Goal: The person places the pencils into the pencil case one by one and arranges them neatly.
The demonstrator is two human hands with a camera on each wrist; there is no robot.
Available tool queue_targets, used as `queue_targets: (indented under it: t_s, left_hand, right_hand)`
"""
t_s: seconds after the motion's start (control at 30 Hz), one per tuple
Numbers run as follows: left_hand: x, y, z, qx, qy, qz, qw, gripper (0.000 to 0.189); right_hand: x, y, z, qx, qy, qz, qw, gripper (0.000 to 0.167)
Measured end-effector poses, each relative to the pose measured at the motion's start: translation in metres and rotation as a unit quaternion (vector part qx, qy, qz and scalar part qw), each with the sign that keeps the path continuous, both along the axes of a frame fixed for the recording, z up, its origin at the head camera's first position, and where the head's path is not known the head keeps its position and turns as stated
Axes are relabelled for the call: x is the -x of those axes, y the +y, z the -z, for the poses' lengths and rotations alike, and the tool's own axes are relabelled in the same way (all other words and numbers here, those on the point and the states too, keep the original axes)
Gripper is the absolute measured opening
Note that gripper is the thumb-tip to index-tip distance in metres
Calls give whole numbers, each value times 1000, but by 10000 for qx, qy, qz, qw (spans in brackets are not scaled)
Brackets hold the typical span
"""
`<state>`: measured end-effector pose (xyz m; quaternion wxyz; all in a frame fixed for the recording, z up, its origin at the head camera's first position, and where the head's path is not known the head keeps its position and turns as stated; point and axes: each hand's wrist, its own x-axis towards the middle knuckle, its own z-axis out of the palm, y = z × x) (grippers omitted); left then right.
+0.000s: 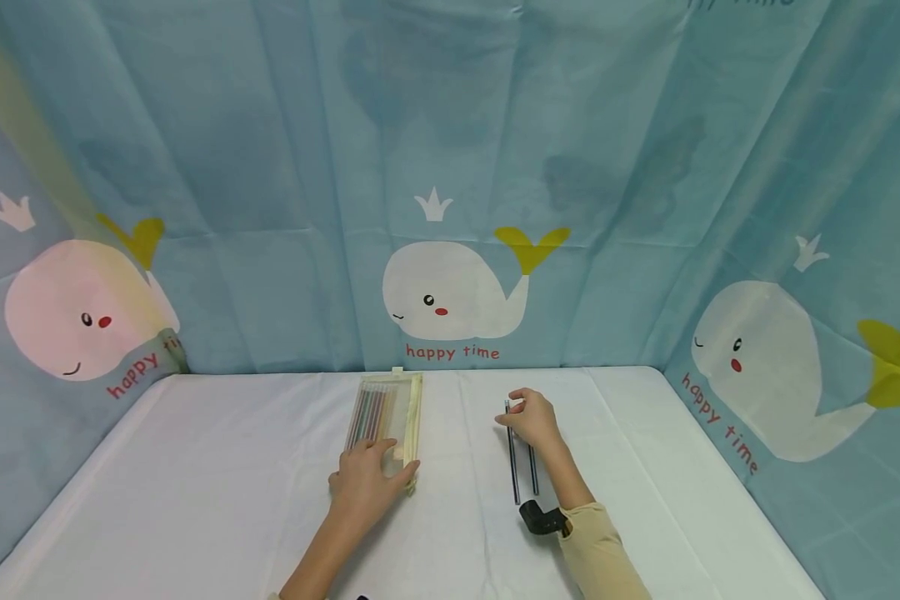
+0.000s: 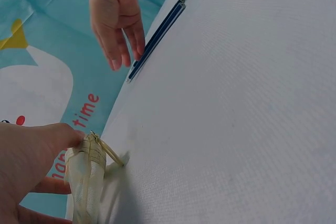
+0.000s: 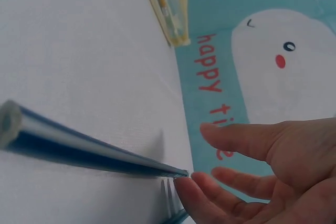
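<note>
A see-through mesh pencil case [image 1: 414, 412] with pale yellow trim holds several coloured pencils [image 1: 369, 417]. My left hand [image 1: 363, 485] grips its near end, thumb along the right edge and fingers across the left side; the left wrist view shows the thumb on the case's trim [image 2: 94, 148]. To the right, two dark blue striped pencils [image 1: 513, 467] lie side by side on the white cloth. Over their far ends is my right hand [image 1: 537, 423], thumb and fingers spread apart. The right wrist view puts its fingertips right at the far end of one pencil [image 3: 94, 148].
A white cloth covers the table [image 1: 217, 492]. Blue curtains [image 1: 270, 292] with whale prints stand along the back and both sides. A black wrist camera [image 1: 540, 518] sits on the right wrist, just beside the near ends of the pencils.
</note>
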<state>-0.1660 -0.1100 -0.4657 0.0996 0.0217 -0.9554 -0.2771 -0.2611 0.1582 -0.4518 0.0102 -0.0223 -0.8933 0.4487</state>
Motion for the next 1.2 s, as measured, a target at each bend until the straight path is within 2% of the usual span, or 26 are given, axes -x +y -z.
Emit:
queue_targets:
  t_s: [0.47, 0.63, 0.9, 1.2]
  left_hand:
    - [0, -1, 0, -20, 17, 29, 10000, 50]
    - [-1, 0, 0, -35, 29, 20, 10000, 50]
    - [-1, 1, -1, -57, -20, 22, 10000, 50]
    - [0, 1, -1, -54, 16, 38, 10000, 50]
  right_hand:
    - [-3, -9, 3, -236, -320, -180, 9990, 51]
    - [-3, -10, 5, -334, -351, -250, 9985, 46]
    - [-2, -10, 10, -6, -560, -281, 9980, 38]
    - [-3, -10, 9, 258, -697, -199, 9970, 37]
